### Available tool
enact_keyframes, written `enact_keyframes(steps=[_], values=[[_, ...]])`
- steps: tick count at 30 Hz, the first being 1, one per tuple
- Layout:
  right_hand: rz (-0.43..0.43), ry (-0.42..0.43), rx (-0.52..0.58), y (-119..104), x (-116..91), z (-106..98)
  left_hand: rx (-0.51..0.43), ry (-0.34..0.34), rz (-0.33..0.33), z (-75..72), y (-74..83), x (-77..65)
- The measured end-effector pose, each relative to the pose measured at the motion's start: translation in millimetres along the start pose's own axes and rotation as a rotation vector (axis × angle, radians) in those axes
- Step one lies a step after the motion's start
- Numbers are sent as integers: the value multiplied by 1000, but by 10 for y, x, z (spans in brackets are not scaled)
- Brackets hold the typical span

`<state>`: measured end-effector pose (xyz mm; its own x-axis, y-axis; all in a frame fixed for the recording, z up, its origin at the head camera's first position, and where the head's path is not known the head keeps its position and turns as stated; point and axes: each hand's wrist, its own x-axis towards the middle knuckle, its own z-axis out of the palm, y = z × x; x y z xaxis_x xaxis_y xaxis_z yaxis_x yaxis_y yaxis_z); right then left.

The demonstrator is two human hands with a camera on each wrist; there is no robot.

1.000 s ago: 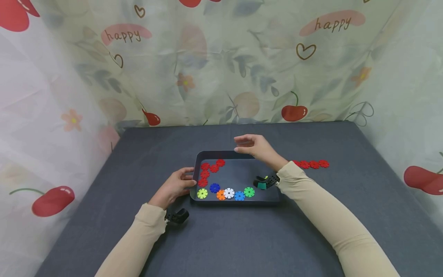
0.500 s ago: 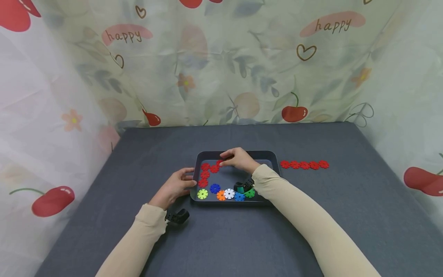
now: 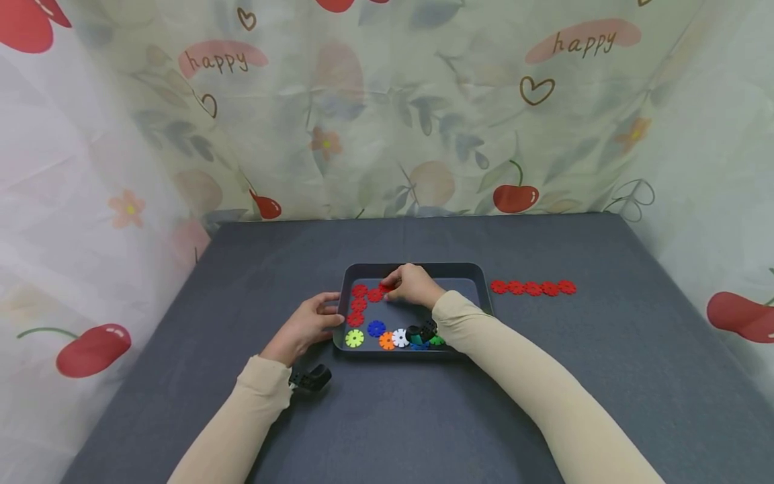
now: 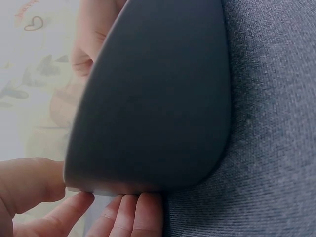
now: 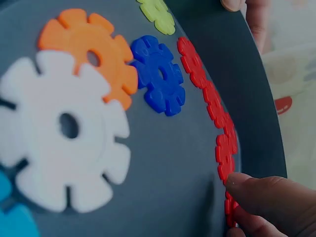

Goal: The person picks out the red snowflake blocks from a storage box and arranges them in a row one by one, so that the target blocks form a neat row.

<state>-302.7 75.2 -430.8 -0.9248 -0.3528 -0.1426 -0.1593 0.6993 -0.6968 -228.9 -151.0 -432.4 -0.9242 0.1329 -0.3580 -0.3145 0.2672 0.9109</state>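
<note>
While my left hand (image 3: 305, 326) grips the tray (image 4: 153, 98) by its left wall, thumb at the rim and fingers against the outside, my right hand (image 3: 414, 286) pinches a red disc (image 5: 230, 210) between thumb and fingers. This disc is inside the tray, at the far end of a red chain (image 3: 358, 305). A blue disc (image 3: 376, 329) lies nearer me; a red row (image 3: 533, 288) lies right of the tray.

I'm seeing a cherry-printed curtain (image 3: 387, 101) hanging along the far, left and right sides, grey cloth (image 3: 387, 417) lying nearer.
</note>
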Motion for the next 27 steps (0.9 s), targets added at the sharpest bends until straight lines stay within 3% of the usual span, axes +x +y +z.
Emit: enact_keyframes(steps=[15,27], values=[[33,65,-25,-27,-11,25,-10,3,-4,1,17,2],[6,45,-81,-19,44,69,-8,2,-6,-2,6,16]])
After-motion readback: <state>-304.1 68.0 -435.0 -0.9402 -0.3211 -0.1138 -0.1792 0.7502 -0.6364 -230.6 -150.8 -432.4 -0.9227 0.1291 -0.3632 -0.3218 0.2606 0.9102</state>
